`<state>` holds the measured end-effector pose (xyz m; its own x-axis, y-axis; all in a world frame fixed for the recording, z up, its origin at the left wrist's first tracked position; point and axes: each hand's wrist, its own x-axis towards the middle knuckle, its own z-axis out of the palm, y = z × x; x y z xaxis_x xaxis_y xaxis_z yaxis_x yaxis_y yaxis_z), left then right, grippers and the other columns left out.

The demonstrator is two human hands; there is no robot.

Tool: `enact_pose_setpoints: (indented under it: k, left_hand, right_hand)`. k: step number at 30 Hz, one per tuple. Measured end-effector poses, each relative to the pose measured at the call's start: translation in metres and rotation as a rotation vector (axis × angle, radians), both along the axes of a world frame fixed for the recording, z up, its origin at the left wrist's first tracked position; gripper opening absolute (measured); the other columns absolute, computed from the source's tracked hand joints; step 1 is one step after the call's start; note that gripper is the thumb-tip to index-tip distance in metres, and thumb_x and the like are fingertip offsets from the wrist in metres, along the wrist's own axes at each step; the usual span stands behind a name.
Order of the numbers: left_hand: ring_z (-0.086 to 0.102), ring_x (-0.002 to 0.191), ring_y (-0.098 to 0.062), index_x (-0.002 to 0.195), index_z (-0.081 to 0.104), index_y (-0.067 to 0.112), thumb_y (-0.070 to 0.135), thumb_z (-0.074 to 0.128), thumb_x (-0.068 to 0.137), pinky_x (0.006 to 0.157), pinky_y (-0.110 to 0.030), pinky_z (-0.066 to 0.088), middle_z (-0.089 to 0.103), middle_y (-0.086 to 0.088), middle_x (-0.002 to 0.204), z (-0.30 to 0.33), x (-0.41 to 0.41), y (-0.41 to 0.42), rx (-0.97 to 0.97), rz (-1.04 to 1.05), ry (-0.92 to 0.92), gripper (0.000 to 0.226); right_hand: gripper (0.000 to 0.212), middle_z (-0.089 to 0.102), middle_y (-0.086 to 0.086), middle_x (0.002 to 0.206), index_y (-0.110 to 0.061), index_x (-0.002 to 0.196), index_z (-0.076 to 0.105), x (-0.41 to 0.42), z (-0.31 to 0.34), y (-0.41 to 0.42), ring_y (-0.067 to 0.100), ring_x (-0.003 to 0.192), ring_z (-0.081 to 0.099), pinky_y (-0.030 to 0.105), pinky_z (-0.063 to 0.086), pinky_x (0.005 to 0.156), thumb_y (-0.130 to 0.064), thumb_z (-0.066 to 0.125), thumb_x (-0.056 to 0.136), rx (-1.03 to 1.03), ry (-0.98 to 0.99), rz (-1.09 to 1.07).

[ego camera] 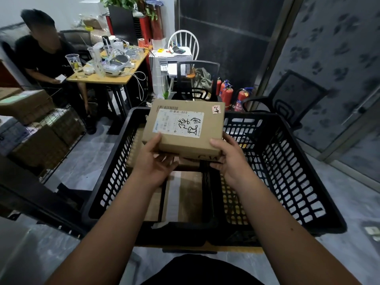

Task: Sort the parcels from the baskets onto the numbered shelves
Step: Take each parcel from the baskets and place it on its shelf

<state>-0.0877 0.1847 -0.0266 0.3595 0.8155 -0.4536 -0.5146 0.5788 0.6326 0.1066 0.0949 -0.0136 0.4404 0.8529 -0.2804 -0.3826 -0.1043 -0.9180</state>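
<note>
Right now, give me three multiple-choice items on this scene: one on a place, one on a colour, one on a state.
1. Where is the held parcel?
A. above the baskets
B. on the wooden table
C. on the floor

2. What colour are the baskets?
A. blue
B. black
C. white

3. How is the parcel held?
A. left hand alone
B. right hand alone
C. both hands

Answers:
1 A, it is lifted over the basket rims.
2 B, the slotted plastic walls are black.
3 C, the left hand and the right hand grip its near corners.

Bare forearms, black garment [202, 270] below
</note>
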Motion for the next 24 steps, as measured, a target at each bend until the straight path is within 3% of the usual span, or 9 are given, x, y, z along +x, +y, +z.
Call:
enact_pose_setpoints:
  k: [2,5,8,12,15,20,24]
  left_hand:
    - [0.061,0.125,-0.038,0.133,0.062,0.021,0.030,0.078,0.085,0.111,-0.057,0.047,0.060,-0.016,0.140,-0.002,-0.010,0.007,0.028,-0.014,0.020,0.051]
    - [0.060,0.127,-0.036,0.135,0.063,0.020,0.025,0.076,0.087,0.111,-0.054,0.048,0.061,-0.015,0.142,-0.005,-0.011,0.006,0.054,-0.067,0.029,0.050]
    - [0.060,0.129,-0.035,0.132,0.065,0.017,0.018,0.074,0.084,0.111,-0.051,0.049,0.064,-0.015,0.141,-0.004,-0.001,-0.006,0.036,-0.085,-0.007,0.050]
    - [0.066,0.123,-0.029,0.134,0.063,0.016,0.011,0.068,0.084,0.109,-0.048,0.050,0.072,-0.012,0.132,-0.003,0.013,-0.027,0.081,-0.127,-0.098,0.050]
    - [0.069,0.110,-0.021,0.130,0.066,0.019,0.014,0.076,0.078,0.097,-0.038,0.052,0.076,-0.004,0.120,-0.002,0.023,-0.040,0.124,-0.178,-0.050,0.053]
    - [0.058,0.131,-0.013,0.140,0.060,0.032,0.041,0.086,0.068,0.120,-0.049,0.024,0.073,0.010,0.129,-0.006,0.034,-0.054,0.163,-0.330,0.146,0.077]
    - [0.055,0.134,-0.019,0.139,0.062,0.033,0.048,0.084,0.072,0.117,-0.055,0.027,0.073,0.007,0.131,-0.006,0.020,-0.046,0.195,-0.372,0.164,0.071]
  right_hand:
    - [0.068,0.069,0.002,0.126,-0.033,0.140,0.058,0.007,0.000,-0.002,0.028,0.117,0.063,0.044,0.051,0.086,-0.032,0.080,0.075,0.006,-0.014,-0.013]
    - [0.079,0.068,0.003,0.129,-0.031,0.141,0.059,0.010,0.002,-0.001,0.028,0.120,0.063,0.043,0.051,0.086,-0.045,0.081,0.066,0.025,0.003,-0.044]
    - [0.102,0.062,0.004,0.142,-0.029,0.153,0.044,0.008,0.000,0.003,0.025,0.125,0.063,0.045,0.052,0.102,-0.045,0.091,0.064,0.076,0.091,-0.118]
    - [0.077,0.069,0.008,0.134,-0.027,0.146,0.046,-0.001,-0.001,0.010,0.025,0.115,0.071,0.042,0.059,0.098,-0.021,0.087,0.081,0.207,0.279,-0.212]
    - [0.093,0.071,0.008,0.134,-0.032,0.149,0.042,-0.015,-0.004,0.013,0.028,0.118,0.071,0.047,0.060,0.098,-0.020,0.093,0.073,0.234,0.294,-0.194]
    - [0.080,0.075,0.008,0.126,-0.023,0.144,0.053,-0.036,-0.013,0.008,0.029,0.114,0.073,0.044,0.061,0.089,-0.024,0.086,0.071,0.190,0.234,-0.040]
    - [0.066,0.076,0.004,0.124,-0.025,0.141,0.058,-0.024,-0.015,0.004,0.026,0.112,0.074,0.047,0.060,0.091,-0.021,0.085,0.081,0.145,0.123,-0.028]
